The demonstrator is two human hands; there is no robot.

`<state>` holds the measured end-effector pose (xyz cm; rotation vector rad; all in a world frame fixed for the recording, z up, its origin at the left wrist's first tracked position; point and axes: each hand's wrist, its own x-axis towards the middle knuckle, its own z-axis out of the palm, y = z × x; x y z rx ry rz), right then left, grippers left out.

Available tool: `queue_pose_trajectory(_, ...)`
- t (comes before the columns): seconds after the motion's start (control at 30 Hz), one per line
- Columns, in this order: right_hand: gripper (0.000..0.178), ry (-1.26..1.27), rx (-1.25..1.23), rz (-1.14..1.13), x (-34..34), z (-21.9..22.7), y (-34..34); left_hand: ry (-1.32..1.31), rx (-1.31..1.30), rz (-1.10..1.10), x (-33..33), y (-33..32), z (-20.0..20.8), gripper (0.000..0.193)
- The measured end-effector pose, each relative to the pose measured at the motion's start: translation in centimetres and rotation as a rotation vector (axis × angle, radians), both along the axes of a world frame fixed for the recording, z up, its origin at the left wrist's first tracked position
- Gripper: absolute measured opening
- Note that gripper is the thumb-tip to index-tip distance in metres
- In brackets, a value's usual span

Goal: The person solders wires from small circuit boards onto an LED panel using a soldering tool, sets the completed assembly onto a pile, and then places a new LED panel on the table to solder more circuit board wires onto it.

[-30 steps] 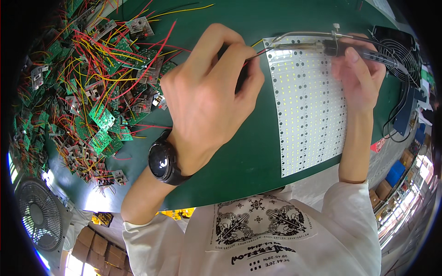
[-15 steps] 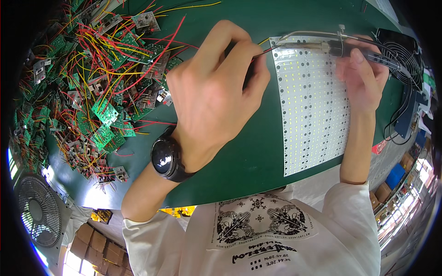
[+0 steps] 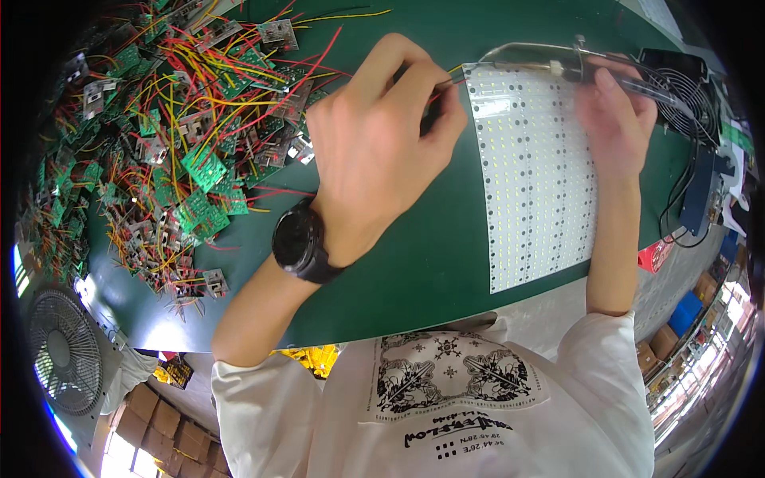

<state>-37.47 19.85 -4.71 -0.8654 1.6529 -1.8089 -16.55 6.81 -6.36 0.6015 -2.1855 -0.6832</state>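
Note:
My left hand [image 3: 378,147], with a black watch on its wrist, is closed in a pinch on thin red and yellow wires [image 3: 457,72]. Their ends poke out past the fingertips at the upper left corner of a white LED sheet [image 3: 542,183]. The sheet has rows of small yellowish LEDs and dark round pads. My right hand [image 3: 617,123] is wrapped round the dark handle of a soldering iron [image 3: 570,72]. A thin curved metal tube clamped to the iron arches toward the wires. The tip is blurred, so contact cannot be made out.
A tangled heap of green circuit boards [image 3: 205,169] with red and yellow wires covers the table's left side. A black round fan [image 3: 685,99] and a blue box [image 3: 700,199] with cables stand at the right. A grey fan [image 3: 64,350] is beyond the lower left edge.
The soldering iron and my right hand have shifted slightly left and down. My left hand keeps its pinch on the wires. The whole view has shifted a little.

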Motion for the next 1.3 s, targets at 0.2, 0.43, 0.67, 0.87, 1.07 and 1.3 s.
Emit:
queue_pose_trajectory(0.2, 0.019, -0.129, -0.091, 0.021, -0.3, -0.2, -0.5, -0.028, -0.138, 0.022, 0.0, 0.2, 0.5, 0.012)
queue_pose_trajectory(0.43, 0.017, -0.159, -0.084, 0.011, -0.7, -0.2, -0.5, 0.109, -0.534, -0.075, -0.1, 1.3, 1.8, 0.027)
queue_pose_trajectory(0.67, 0.015, -0.215, -0.131, 0.028, -0.7, -0.2, -0.4, -0.081, -0.184, -0.313, 3.1, 9.5, 3.0, 0.036)
queue_pose_trajectory(0.87, 0.017, -0.180, -0.139, -0.031, -0.2, 0.0, -0.4, -0.221, -0.191, -0.273, 5.4, 15.3, 2.5, 0.044)
queue_pose_trajectory(1.07, 0.017, -0.046, -0.133, -0.103, 0.8, 0.4, 1.3, -0.187, -0.199, -0.288, 6.0, 15.3, 2.3, 0.041)
queue_pose_trajectory(1.3, 0.015, -0.103, -0.203, -0.111, 0.9, 1.1, 4.3, -0.168, -0.245, -0.292, 5.9, 15.5, 2.2, 0.039)
